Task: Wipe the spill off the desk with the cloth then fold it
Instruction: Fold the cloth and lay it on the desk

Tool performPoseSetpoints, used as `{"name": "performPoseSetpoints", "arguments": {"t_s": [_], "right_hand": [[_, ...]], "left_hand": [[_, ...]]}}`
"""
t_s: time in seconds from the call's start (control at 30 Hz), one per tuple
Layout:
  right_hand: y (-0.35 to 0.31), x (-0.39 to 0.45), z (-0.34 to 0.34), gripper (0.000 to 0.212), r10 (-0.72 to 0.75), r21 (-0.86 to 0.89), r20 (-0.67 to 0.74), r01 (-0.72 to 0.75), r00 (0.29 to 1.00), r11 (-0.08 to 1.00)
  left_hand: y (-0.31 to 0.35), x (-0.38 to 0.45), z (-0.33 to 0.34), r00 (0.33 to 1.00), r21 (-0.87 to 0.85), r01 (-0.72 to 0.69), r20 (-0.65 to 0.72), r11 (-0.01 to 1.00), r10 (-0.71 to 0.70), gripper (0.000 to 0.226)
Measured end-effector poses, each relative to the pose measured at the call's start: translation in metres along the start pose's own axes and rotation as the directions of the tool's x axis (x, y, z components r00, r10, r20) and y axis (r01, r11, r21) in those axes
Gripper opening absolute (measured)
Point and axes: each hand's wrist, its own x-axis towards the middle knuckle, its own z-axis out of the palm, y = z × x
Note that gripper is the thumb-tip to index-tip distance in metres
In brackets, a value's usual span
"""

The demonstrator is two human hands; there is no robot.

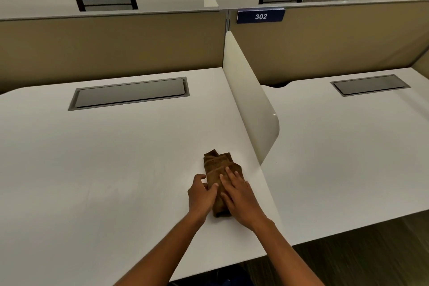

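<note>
Cloth [217, 170], brown, folded into a narrow bundle, lying on the white desk [116, 158] between the two hands, its far end reaching beyond the fingertips; left of the left hand, bare desk top, and well beyond it a grey cable hatch [130, 93] set flush in the surface; left hand [201, 195], fingers loosely curved, cupping the cloth's left edge, thumb apart on the far side, fingertips touching the fabric; right hand [239, 197], fingers straight and spread, lying flat on top of the cloth and pressing it down; just right of the right hand, a white divider panel [250, 104] standing upright along the desk's edge; further right, a second white desk [348, 158] with its own grey hatch [370, 85]; far beyond both hands, a tan partition [116, 46] bearing a blue plate [260, 16] marked 302, and two black chair backs behind it
</note>
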Motion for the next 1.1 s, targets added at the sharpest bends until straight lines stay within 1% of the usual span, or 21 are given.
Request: {"name": "performPoseSetpoints", "arguments": {"t_s": [0.13, 0.2, 0.27, 0.33, 0.4, 0.47, 0.5, 0.53, 0.6, 0.63, 0.67, 0.7, 0.73, 0.77, 0.83, 0.9, 0.93, 1.0, 1.03, 1.1], "right_hand": [[0.013, -0.006, -0.012, 0.067, -0.087, 0.161, 0.058, 0.076, 0.995, 0.984], [0.020, -0.010, -0.021, 0.077, -0.129, 0.196, 0.114, 0.105, 0.985, 0.975], [0.026, -0.013, -0.026, 0.087, -0.143, 0.148, 0.152, 0.121, 0.978, 0.982], [0.027, -0.015, -0.026, 0.096, -0.134, 0.075, 0.150, 0.124, 0.980, 0.989], [0.021, -0.016, -0.023, 0.105, -0.101, 0.017, 0.105, 0.099, 0.989, 0.995], [0.012, -0.016, -0.022, 0.109, -0.059, 0.004, 0.019, 0.059, 0.998, 0.998], [0.006, -0.014, -0.025, 0.107, -0.041, 0.028, -0.032, 0.042, 0.999, 0.999], [0.000, -0.011, -0.029, 0.101, -0.023, 0.078, -0.075, 0.028, 0.997, 0.997], [-0.010, -0.004, -0.042, 0.075, 0.005, 0.224, -0.148, 0.028, 0.989, 0.974], [-0.013, 0.000, -0.049, 0.061, 0.007, 0.262, -0.193, 0.045, 0.981, 0.964], [-0.015, 0.005, -0.058, 0.052, -0.009, 0.257, -0.243, 0.073, 0.970, 0.964], [-0.016, 0.010, -0.066, 0.051, -0.040, 0.227, -0.278, 0.106, 0.960, 0.968], [-0.018, 0.016, -0.075, 0.058, -0.087, 0.191, -0.281, 0.144, 0.956, 0.971], [-0.019, 0.022, -0.083, 0.068, -0.140, 0.156, -0.245, 0.181, 0.959, 0.971], [-0.021, 0.037, -0.096, 0.090, -0.214, 0.098, -0.080, 0.221, 0.974, 0.970], [-0.023, 0.052, -0.104, 0.103, -0.222, 0.104, 0.079, 0.214, 0.972, 0.971], [-0.023, 0.060, -0.107, 0.106, -0.218, 0.140, 0.120, 0.201, 0.968, 0.969], [-0.023, 0.077, -0.110, 0.106, -0.201, 0.238, 0.177, 0.156, 0.963, 0.959], [-0.023, 0.084, -0.111, 0.103, -0.191, 0.275, 0.214, 0.128, 0.958, 0.953], [-0.022, 0.098, -0.111, 0.091, -0.191, 0.284, 0.275, 0.110, 0.942, 0.952]], "left_hand": [[-0.002, 0.009, 0.001, 0.997, -0.072, 0.064, 0.037, 0.995, -0.062, 0.055], [0.000, 0.012, 0.000, 0.996, -0.074, 0.077, 0.052, 0.994, -0.074, 0.061], [0.003, 0.014, 0.002, 0.996, -0.069, 0.069, 0.067, 0.995, -0.064, 0.065], [0.008, 0.015, 0.005, 0.995, -0.087, 0.069, 0.084, 0.994, -0.062, 0.066], [0.013, 0.017, 0.006, 0.992, -0.122, 0.089, 0.099, 0.988, -0.078, 0.069], [0.019, 0.020, 0.002, 0.990, -0.150, 0.091, 0.122, 0.984, -0.072, 0.073], [0.023, 0.022, -0.001, 0.990, -0.149, 0.075, 0.133, 0.986, -0.055, 0.075], [0.027, 0.024, -0.006, 0.989, -0.131, 0.047, 0.145, 0.990, -0.027, 0.076], [0.039, 0.029, -0.017, 0.982, -0.048, -0.043, 0.182, 0.998, 0.051, 0.077], [0.046, 0.032, -0.024, 0.972, 0.017, -0.100, 0.214, 0.995, 0.094, 0.076], [0.054, 0.036, -0.031, 0.957, 0.093, -0.166, 0.255, 0.982, 0.138, 0.076], [0.063, 0.040, -0.038, 0.934, 0.171, -0.240, 0.308, 0.956, 0.179, 0.076], [0.071, 0.044, -0.045, 0.903, 0.241, -0.317, 0.372, 0.917, 0.214, 0.077], [0.080, 0.048, -0.051, 0.864, 0.296, -0.391, 0.444, 0.872, 0.236, 0.078], [0.096, 0.055, -0.061, 0.787, 0.362, -0.498, 0.571, 0.788, 0.235, 0.079], [0.108, 0.064, -0.070, 0.745, 0.395, -0.533, 0.637, 0.748, 0.195, 0.081], [0.112, 0.069, -0.075, 0.739, 0.403, -0.535, 0.649, 0.742, 0.181, 0.082], [0.118, 0.078, -0.084, 0.729, 0.401, -0.546, 0.660, 0.736, 0.182, 0.086], [0.120, 0.082, -0.088, 0.723, 0.397, -0.556, 0.664, 0.730, 0.190, 0.087], [0.123, 0.089, -0.094, 0.716, 0.398, -0.573, 0.668, 0.717, 0.201, 0.091]]}}
